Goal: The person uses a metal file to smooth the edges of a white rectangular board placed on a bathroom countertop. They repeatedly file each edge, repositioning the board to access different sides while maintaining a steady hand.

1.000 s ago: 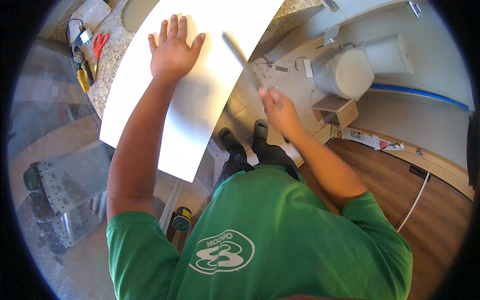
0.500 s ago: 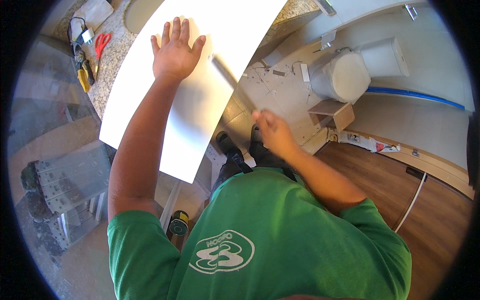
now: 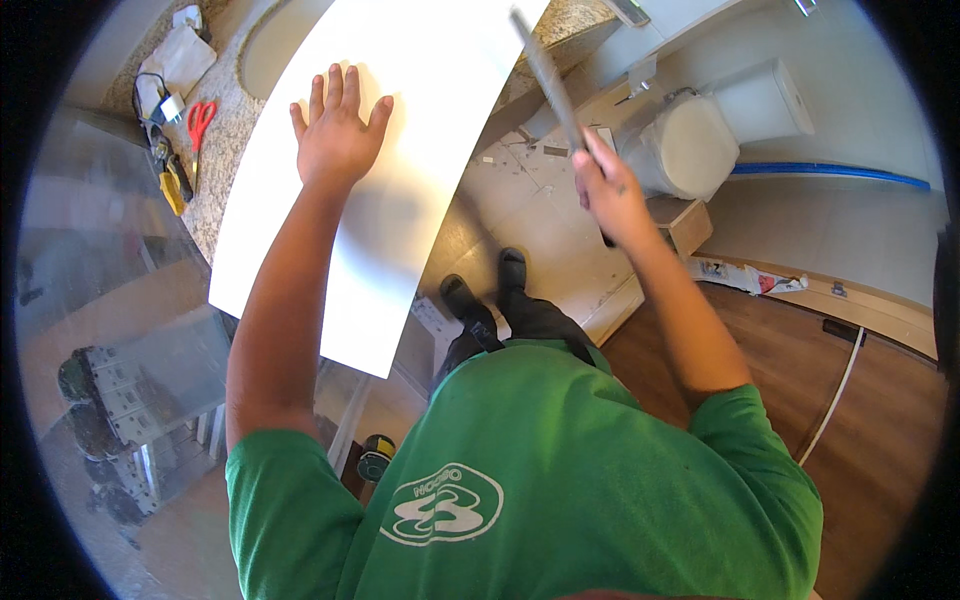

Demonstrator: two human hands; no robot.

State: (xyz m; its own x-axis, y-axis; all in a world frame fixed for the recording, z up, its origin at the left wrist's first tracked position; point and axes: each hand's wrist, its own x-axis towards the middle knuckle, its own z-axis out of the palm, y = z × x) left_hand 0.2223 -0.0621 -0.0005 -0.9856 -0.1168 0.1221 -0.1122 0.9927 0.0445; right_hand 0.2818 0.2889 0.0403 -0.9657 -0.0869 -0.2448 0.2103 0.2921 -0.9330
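Observation:
A long white panel (image 3: 375, 310) lies over the granite counter and juts out toward my body. My left hand (image 3: 340, 140) rests flat on its top, fingers spread. Raised off the panel's right edge, my right hand (image 3: 610, 190) is wrapped round one end of a long grey metal file (image 3: 550, 82). The file slants up and to the left, its far end near the panel's right edge, slightly blurred. Part of its dark handle shows below the fist.
On the granite counter (image 3: 232, 150) lie red scissors (image 3: 200, 120), yellow-and-black pliers (image 3: 172, 180) and a white charger (image 3: 172, 107), beside a sink basin (image 3: 272, 50). A toilet (image 3: 695, 150) stands right, near a small wooden box (image 3: 685, 225). Debris (image 3: 540, 150) litters the tiles. A can (image 3: 377, 455) sits lower left.
My right hand has swung up and to the right, lifting the file away from the panel's edge. My left hand stays flat on the panel. The whole view has shifted slightly.

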